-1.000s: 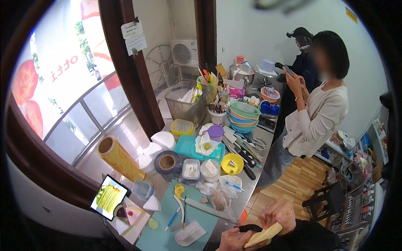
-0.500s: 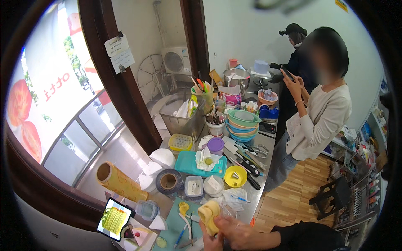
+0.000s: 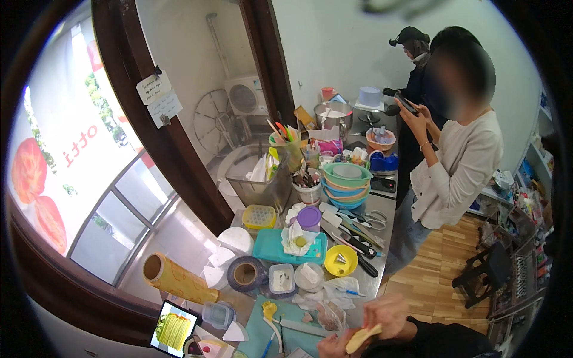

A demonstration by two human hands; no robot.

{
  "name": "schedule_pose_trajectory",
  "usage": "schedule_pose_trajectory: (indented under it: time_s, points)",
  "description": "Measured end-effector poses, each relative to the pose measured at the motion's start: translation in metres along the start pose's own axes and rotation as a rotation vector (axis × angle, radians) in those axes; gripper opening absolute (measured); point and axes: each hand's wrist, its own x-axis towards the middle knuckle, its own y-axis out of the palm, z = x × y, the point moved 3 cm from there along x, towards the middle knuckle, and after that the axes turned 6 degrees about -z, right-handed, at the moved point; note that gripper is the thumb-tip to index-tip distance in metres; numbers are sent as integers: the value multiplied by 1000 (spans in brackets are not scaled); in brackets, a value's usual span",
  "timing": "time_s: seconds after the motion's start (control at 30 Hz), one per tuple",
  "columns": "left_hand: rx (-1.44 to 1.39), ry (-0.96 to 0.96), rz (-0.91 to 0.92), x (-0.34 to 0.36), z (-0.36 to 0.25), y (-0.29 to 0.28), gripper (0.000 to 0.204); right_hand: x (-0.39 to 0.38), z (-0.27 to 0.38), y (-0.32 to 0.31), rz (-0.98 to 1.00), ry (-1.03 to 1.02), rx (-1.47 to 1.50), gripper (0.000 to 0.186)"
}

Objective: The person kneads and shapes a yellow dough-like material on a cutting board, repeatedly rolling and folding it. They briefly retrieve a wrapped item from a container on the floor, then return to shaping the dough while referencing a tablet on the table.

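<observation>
A pale yellow piece of soft dough or fondant (image 3: 363, 338) is stretched between my two hands over the table's near edge. My left hand (image 3: 335, 346) grips its lower end, cut off partly by the picture's bottom. From above, my right hand (image 3: 387, 315) closes on the other end, its fingers somewhat blurred. Just left of the hands lies a clear plastic bag with a pinkish lump (image 3: 330, 315). On the green mat (image 3: 258, 319) rest a pale long blade (image 3: 301, 327), a white curved tool (image 3: 273, 327) with a yellow lump (image 3: 269, 308), and a blue pen-like tool (image 3: 268, 345).
Bowls (image 3: 346, 182), knives (image 3: 358, 244), a teal box (image 3: 280, 247), tape roll (image 3: 246, 274) and small tubs crowd the table. A wrap roll (image 3: 179, 280) and a lit screen (image 3: 173, 327) are at left. A person with a phone (image 3: 407, 104) and another in black stand at right.
My hands and the yellow piece have moved right and nearer to me. The piece looked thick and folded before; now it looks longer and thinner. The view has shifted a little.
</observation>
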Motion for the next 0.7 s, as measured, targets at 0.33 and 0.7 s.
schedule_pose_trajectory:
  time_s: [0.33,0.7]
  points:
    - [-756,-453,167,-13,41,-31,34,23,11,-30,-3,248,-107,51]
    - [-493,-226,-422,24,30,-10,49,-8,-20,4,-15,209,-140,41]
